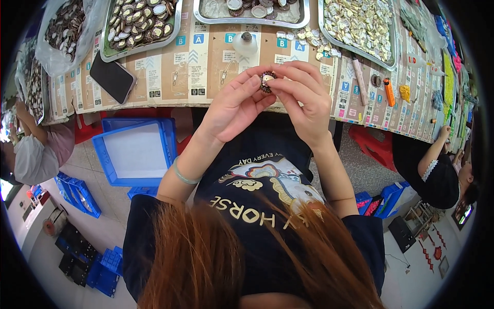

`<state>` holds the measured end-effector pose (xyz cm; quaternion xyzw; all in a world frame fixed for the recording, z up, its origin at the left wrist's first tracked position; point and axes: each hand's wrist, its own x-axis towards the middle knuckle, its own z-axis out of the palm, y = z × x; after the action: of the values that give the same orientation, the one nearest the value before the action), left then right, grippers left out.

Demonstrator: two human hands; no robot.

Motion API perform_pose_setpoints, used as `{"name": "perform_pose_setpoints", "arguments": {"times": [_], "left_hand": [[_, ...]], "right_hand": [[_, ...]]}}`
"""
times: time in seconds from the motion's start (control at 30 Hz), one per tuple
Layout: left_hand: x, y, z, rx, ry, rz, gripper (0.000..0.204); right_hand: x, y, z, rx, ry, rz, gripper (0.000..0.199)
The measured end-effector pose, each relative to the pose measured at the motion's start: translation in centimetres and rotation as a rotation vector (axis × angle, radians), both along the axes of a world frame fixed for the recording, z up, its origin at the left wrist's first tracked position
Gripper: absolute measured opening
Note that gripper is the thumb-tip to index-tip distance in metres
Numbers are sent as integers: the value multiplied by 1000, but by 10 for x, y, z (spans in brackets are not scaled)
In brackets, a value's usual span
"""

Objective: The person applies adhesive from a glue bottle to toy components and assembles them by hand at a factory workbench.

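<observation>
Possibly dropping the small round piece [266,81], because of pinching only its narrow dark rim; then perhaps losing it over the near edge of the table [170,95]. Possibly also tipping the pale bottle [245,46] just beyond, if stretching the fingers forward carelessly. Holding the piece between the left hand [234,105] and the right hand [311,100], both close together, gripping with fingers at opposite sides of the rim; appearing raised, not resting on the table.
</observation>
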<state>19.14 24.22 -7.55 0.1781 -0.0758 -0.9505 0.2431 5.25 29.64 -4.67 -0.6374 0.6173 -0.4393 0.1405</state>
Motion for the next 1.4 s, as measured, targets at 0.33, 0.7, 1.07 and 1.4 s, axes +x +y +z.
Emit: {"name": "perform_pose_setpoints", "arguments": {"times": [0.33,0.7,1.07,1.4], "left_hand": [[3,-2,1,-92,-119,34,26],[3,4,19,-250,-346,43,30],[2,-1,19,-120,-262,14,30],[6,-1,7,25,-188,-19,24]], "right_hand": [[0,-2,-1,-21,91,8,15],[3,1,-6,-51,49,2,16],[7,3,0,74,-253,-14,44],[9,3,-1,85,-254,15,46]]}}
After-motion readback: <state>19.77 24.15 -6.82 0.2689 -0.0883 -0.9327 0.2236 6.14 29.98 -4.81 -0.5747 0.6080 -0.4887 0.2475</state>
